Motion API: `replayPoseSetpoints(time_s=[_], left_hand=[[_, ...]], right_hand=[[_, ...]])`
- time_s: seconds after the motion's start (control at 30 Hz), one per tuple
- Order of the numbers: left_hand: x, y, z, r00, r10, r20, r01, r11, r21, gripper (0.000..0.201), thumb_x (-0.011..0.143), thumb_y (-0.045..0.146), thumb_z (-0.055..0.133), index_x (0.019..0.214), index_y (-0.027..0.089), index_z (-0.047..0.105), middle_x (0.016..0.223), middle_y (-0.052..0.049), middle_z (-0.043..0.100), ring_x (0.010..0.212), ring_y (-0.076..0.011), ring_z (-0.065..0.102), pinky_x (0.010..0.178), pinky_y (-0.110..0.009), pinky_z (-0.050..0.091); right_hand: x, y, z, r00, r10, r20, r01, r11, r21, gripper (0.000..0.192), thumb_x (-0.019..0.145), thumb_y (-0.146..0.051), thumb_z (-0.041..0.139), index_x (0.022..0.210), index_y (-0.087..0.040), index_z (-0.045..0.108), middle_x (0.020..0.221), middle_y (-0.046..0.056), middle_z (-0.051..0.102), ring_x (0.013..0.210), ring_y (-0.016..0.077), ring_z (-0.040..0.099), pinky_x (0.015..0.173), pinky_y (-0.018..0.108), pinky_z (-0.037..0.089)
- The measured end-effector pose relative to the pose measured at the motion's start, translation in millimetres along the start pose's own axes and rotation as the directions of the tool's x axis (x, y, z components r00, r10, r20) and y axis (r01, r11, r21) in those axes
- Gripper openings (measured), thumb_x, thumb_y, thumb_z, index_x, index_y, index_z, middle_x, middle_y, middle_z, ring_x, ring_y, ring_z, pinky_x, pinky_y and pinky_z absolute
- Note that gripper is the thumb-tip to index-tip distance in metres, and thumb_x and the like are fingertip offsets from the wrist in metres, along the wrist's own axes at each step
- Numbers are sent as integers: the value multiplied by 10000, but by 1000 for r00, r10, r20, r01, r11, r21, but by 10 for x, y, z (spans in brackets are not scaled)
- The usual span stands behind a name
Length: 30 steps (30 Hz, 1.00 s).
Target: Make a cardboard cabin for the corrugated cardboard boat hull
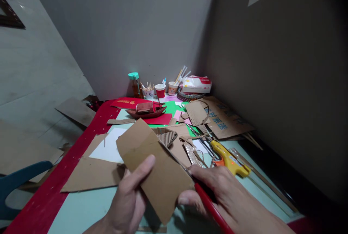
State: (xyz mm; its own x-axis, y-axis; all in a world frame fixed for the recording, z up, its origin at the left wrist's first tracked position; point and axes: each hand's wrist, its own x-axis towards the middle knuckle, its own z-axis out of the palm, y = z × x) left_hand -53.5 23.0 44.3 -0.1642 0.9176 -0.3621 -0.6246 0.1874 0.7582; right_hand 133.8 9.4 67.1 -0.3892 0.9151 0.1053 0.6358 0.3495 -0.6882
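While a table (81,206) with a pale green top and a red cloth border (73,157) is pushed into the corner, much of its surface is covered by cardboard. Its far right side is taken up by a sheet with blue printed characters (231,121); at near left, a plain cardboard sheet (92,177) is partly overlapped by white paper (106,147). Between the hands, above the tabletop, a smaller rectangular cardboard piece (152,143) is held tilted. It is gripped by the left hand (129,194), thumb on the upper face and fingers beneath; the right hand (217,194) is closed around a red-handled tool (210,208), whose metal part is set at the piece's right edge. Whether that tool is scissors or a knife cannot be told. Beyond the right hand a yellow glue gun (230,157) is laid. Farther back, a brown model sailboat (146,112) is placed, with a teal-capped bottle (136,88) and a red paper cup (160,91) stood behind it.
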Motion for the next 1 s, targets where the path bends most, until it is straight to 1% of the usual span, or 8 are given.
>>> replayPoseSetpoints(time_s=[0.13,0.27,0.37,0.43,0.53,0.67,0.87,1.0], left_hand=[[68,111,-1,995,91,-36,-92,996,-18,550,773,206,775,1303,181,630,1123,-98,779,1165,-341,681,933,-423,618],[63,138,-10,991,135,-9,-134,988,82,669,743,215,834,1364,244,587,1139,-63,778,1156,-307,689,852,-337,640],[37,109,-11,985,170,8,-170,980,102,802,671,199,884,1400,280,558,1139,-38,780,1100,-271,712,773,-248,634],[28,93,-10,983,184,3,-183,976,118,815,660,207,893,1401,282,562,1135,-35,779,1073,-256,720,745,-217,624],[21,85,-11,982,190,-1,-188,973,136,804,669,225,892,1397,306,563,1141,-23,772,1099,-270,708,792,-258,633],[11,71,-25,980,200,-7,-197,970,146,796,663,240,895,1386,314,570,1144,-20,768,1142,-294,687,845,-297,630],[34,32,-56,983,183,-9,-181,976,117,777,652,135,858,1360,307,588,1090,-14,773,1171,-304,671,873,-320,623],[16,24,-32,985,175,6,-174,976,131,784,665,193,879,1379,279,567,1085,-27,773,1137,-289,687,822,-285,628]], right_hand=[[-5,-1,-53,994,62,85,-65,998,27,248,935,-440,594,849,-238,708,739,35,761,724,218,722,637,272,555],[-8,17,-90,987,125,101,-124,992,-20,116,831,-309,607,859,-226,685,788,52,742,697,213,697,601,278,545],[-42,42,-93,985,122,121,-120,993,-20,143,759,-229,597,879,-231,675,732,34,708,642,205,671,519,265,502],[-58,47,-92,991,88,105,-86,996,-26,163,752,-207,563,877,-237,664,727,34,702,665,211,675,519,269,500],[-52,44,-99,997,47,61,-45,998,-40,167,788,-211,528,881,-238,664,790,57,735,733,225,701,569,286,534],[-33,71,-107,995,-7,100,9,1000,-28,202,810,-205,507,873,-222,698,815,81,761,722,232,718,603,297,559],[-40,54,-128,999,19,37,-17,998,-53,246,848,-234,475,816,-228,719,772,89,738,697,227,699,625,303,564],[3,-14,-142,994,65,86,-65,998,-1,176,837,-240,503,770,-242,666,655,32,690,589,189,641,502,255,494]])
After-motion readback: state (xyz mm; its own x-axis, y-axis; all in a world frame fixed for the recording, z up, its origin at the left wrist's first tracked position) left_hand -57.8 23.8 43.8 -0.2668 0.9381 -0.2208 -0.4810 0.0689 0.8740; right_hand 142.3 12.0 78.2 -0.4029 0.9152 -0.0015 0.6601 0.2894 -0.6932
